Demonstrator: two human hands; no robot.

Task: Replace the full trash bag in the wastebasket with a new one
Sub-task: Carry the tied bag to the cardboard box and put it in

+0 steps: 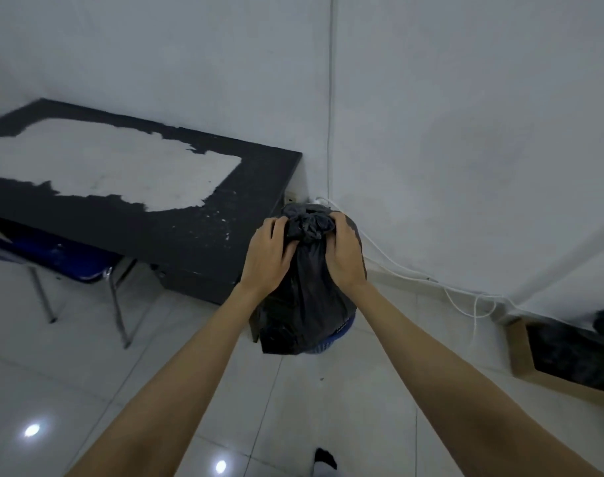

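Full bag gathered at the neck, partly risen from the basket.

Both hands gripped the bunched top of the black trash bag point(307, 290): the left hand point(269, 258) curled round its left side, the right hand point(345, 253) round its right, each grip closed on the plastic. The bag's lower part hid most of the blue wastebasket point(331, 340), which stood on the tiled floor point(190, 390) beside the corner of the dark, peeling counter point(204, 235). The step in hand seemed to be closing and pulling out the full bag. The next move likely called for a straight upward lift, holding the neck tight, clear of the white cable point(414, 273) along the wall.
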